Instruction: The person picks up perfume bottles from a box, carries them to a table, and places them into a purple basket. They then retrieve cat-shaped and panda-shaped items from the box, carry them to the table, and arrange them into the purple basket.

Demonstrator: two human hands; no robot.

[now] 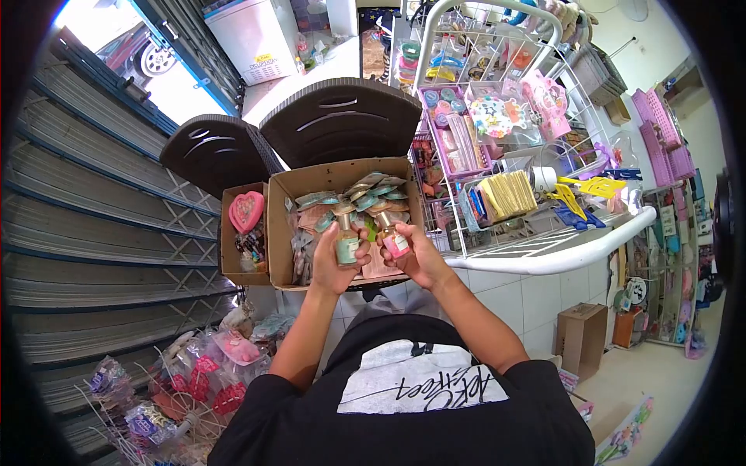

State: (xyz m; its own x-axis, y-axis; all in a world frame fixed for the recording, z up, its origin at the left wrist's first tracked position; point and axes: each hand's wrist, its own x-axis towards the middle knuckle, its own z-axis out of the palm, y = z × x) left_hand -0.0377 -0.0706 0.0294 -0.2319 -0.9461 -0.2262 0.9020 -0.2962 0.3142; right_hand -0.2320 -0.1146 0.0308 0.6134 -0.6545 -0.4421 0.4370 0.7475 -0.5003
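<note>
My left hand (332, 262) is closed around a small glass bottle (347, 247) with pale green contents and a gold-coloured cap. In my right hand (420, 260) is a similar bottle (395, 244), pink inside with a white label. Both bottles are held upright, side by side, above an open cardboard box (278, 225). Inside the box lie several flat packets with teal and brownish wrapping (369, 193). My hands cover part of the box's contents near its front side.
A smaller box (230, 260) at the left holds a pink heart-shaped case (246, 212). Dark chairs (342, 124) stand behind the boxes. At right is a white wire rack (536, 264) with packaged goods. Bagged items (210, 373) hang at lower left beside the folding shutter (109, 233).
</note>
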